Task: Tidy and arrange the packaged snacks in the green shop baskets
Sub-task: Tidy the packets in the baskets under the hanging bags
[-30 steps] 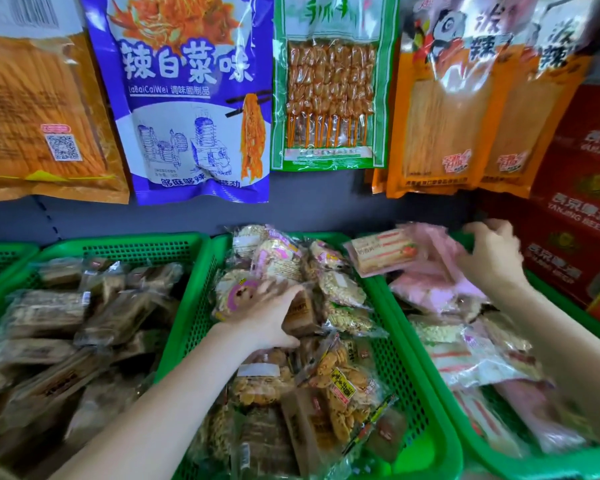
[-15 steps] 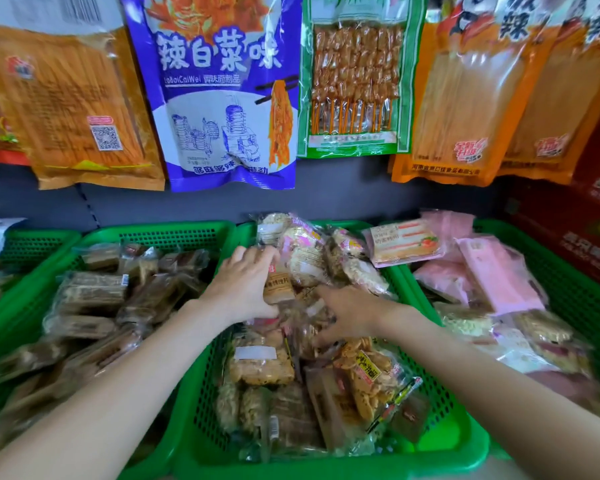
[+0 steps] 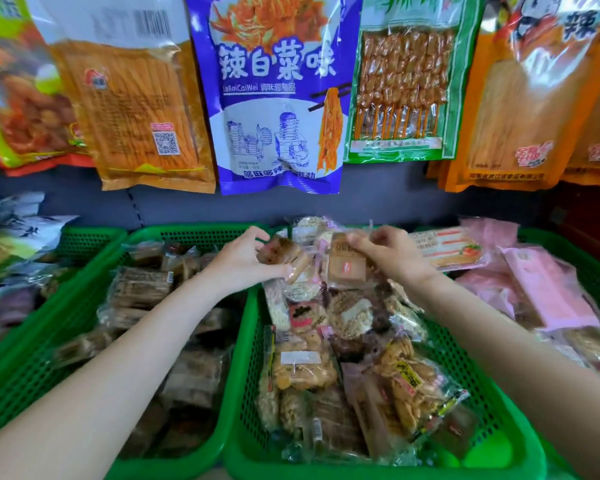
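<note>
Two hands – left hand (image 3: 241,261), right hand (image 3: 392,254) – each gripping one snack packet

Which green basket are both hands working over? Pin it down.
The middle basket, packed with mixed clear-wrapped snacks. Left hand and right hand each grip a packet at its far end. The left basket holds brown bars; the right basket holds pink packets.

Bright, even light, glare on the hanging packets (image 3: 399,81), wide-angle bending and soft blur at edges.
</note>
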